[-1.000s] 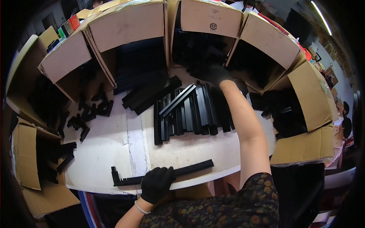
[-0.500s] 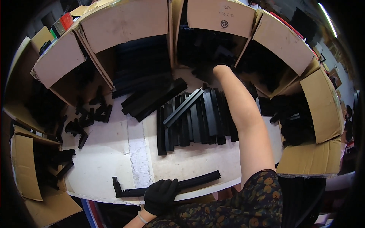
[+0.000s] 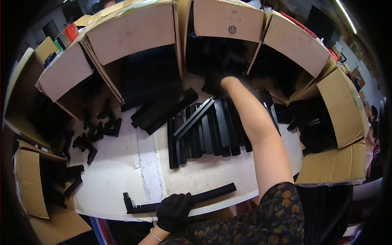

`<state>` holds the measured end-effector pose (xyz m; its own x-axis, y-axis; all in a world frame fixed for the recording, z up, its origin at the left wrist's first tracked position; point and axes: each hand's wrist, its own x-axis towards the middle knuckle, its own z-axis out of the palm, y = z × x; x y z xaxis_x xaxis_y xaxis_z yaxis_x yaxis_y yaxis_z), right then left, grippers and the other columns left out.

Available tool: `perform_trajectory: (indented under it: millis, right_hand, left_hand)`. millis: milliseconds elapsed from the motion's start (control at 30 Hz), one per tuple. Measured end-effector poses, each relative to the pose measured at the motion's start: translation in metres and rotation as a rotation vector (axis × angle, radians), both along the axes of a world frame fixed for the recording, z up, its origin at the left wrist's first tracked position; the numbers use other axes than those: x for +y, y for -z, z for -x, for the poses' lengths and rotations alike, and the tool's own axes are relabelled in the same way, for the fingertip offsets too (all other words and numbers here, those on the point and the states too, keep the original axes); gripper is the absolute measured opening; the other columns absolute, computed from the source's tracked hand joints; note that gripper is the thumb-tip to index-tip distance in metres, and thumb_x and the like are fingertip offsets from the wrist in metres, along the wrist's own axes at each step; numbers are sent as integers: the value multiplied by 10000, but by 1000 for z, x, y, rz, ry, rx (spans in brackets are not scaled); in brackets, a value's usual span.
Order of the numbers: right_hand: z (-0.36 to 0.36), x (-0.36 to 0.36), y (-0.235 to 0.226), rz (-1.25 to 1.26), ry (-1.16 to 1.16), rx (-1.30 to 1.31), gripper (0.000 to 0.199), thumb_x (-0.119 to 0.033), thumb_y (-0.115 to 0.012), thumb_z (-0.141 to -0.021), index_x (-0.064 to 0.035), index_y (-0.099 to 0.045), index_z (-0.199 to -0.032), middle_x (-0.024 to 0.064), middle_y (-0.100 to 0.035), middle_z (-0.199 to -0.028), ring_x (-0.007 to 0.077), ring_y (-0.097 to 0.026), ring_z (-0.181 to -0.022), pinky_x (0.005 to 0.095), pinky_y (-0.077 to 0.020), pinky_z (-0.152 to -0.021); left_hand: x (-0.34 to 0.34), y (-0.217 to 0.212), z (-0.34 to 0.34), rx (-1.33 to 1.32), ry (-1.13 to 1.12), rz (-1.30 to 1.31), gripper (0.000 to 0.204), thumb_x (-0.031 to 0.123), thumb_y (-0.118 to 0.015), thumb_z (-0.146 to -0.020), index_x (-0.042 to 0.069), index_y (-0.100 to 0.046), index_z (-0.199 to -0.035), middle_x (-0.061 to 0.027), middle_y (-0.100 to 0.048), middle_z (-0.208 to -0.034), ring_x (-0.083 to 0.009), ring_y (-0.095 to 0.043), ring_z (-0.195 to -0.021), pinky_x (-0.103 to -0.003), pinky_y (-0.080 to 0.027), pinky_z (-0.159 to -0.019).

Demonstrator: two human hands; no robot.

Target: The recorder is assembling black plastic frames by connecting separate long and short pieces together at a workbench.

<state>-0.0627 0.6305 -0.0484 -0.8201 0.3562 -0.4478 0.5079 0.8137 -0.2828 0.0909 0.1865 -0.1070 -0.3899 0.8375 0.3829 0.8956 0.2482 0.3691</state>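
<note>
At the near edge of the table, my left hand, in a black glove, is closed around a long black bar. A short black corner piece stands up at the bar's left end. My right arm stretches far forward over a row of black bars. Also black-gloved, my right hand is at the mouth of the middle cardboard box. It blends into the dark contents there, so its fingers and anything in them cannot be made out.
Cardboard boxes with dark openings curve around the table. Longer black strips spill from a box left of the middle. Small black angled pieces lie at the left. More black parts fill a box at the right.
My right hand has drawn back slightly toward me at the middle box. The whole view has shifted a little. My left hand keeps its hold on the bar.
</note>
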Motion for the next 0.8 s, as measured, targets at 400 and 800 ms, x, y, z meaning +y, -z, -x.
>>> perform_trajectory:
  millis: [400,800]
  right_hand:
    - [-38,22,-9,-212,-132,202,481,-216,-622,-864,-177,-525,-1334,117,-616,-1225,288,-567,-1161,373,-466,-958]
    - [-265,-48,-82,-306,50,485,700,-110,-717,-794,-252,-423,-1414,98,-605,-1229,246,-632,-1025,341,-513,-900]
  left_hand:
    - [-2,-1,-4,51,17,-78,363,173,-765,-726,32,-661,-1045,-97,-630,-921,-285,-626,-808,-360,-513,-670]
    - [-1,11,-12,132,-13,-65,356,174,-756,-743,45,-668,-1062,-126,-630,-912,-313,-611,-854,-405,-507,-749]
